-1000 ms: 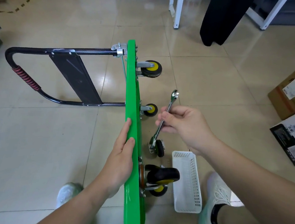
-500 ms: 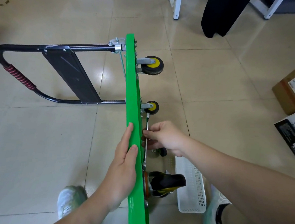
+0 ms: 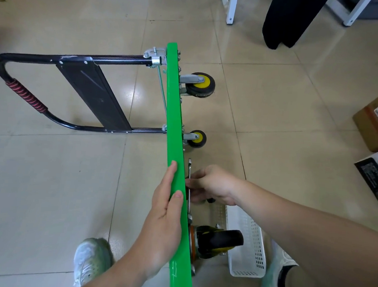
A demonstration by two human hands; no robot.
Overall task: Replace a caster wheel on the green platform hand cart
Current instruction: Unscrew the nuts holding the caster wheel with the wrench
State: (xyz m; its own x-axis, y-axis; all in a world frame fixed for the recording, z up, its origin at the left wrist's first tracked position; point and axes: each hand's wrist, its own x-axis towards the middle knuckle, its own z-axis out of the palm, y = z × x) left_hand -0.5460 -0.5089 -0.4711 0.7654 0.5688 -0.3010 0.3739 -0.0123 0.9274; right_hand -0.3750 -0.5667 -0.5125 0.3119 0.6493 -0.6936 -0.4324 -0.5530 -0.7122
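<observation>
While the left hand point(image 3: 166, 220) steadies the green cart point(image 3: 173, 124), stood on edge on the floor, with straight fingers, the right hand point(image 3: 214, 184) gripping the wrench point(image 3: 190, 166) should seat it squarely on the near caster wheel point(image 3: 221, 240)'s nut before turning.

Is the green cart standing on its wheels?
No, the green cart is tipped up on its edge, so its wheels stick out sideways.
</observation>
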